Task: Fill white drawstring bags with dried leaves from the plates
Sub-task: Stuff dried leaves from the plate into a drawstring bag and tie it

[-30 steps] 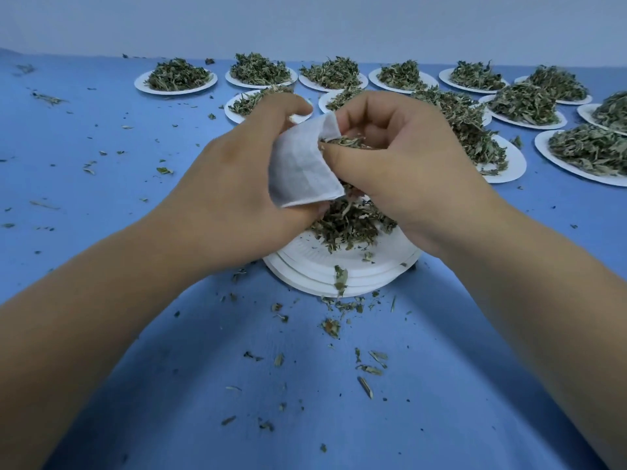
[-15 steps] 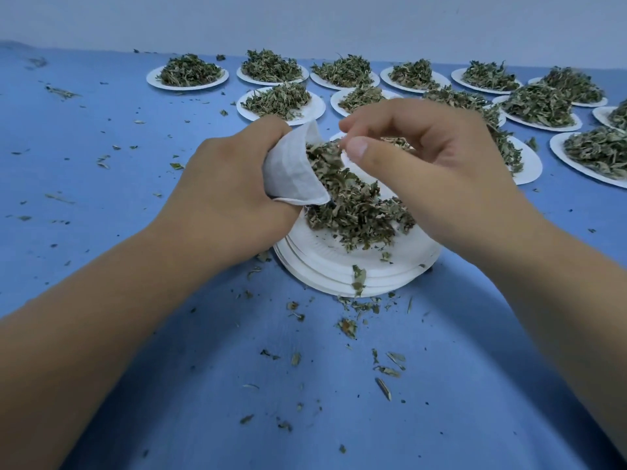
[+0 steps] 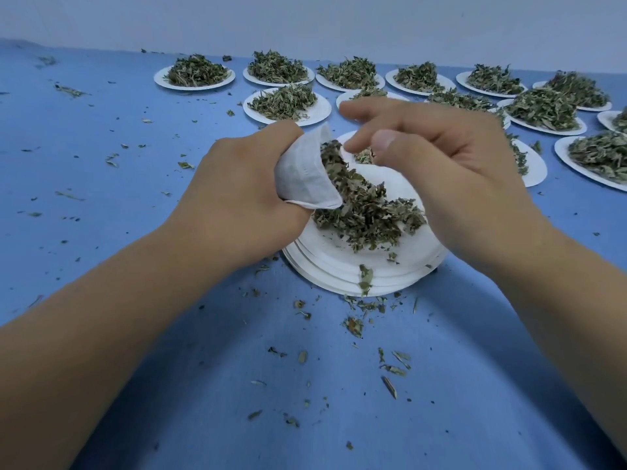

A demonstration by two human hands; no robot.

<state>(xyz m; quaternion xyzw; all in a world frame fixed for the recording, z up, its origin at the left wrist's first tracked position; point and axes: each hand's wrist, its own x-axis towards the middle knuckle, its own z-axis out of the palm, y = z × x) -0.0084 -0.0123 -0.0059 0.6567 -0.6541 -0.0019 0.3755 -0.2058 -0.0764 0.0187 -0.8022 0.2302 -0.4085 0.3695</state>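
Scraps of loose leaf (image 3: 69,91) lie scattered over the left of the blue desk (image 3: 101,205). The left grip (image 3: 237,195) comes in from the near left, its fingers curled round a white drawstring bag (image 3: 302,174) with the thumb under the bag's near edge. The bag sits at the right side of this grip, bunched in the fist, and its open mouth is tilted to the right and down. Dried leaves (image 3: 366,212) show in the mouth and run from it in one unbroken heap onto the top plate, so the bag's lip touches the pile.

That heap lies on a stack of white plates (image 3: 339,276) in the middle of the desk. One leaf hangs over the stack's near rim, and more crumbs are spread on the desk just in front of it.

The right grip (image 3: 458,171) hangs above the far right part of the stack, just beside the bag's mouth. Its fingers are loosely bent, its forefinger is stretched out to the left and its thumb points at the bag, with nothing seen pinched in it.

Further plates of leaves (image 3: 563,154) stand along the far side and off to the right, each heaped.
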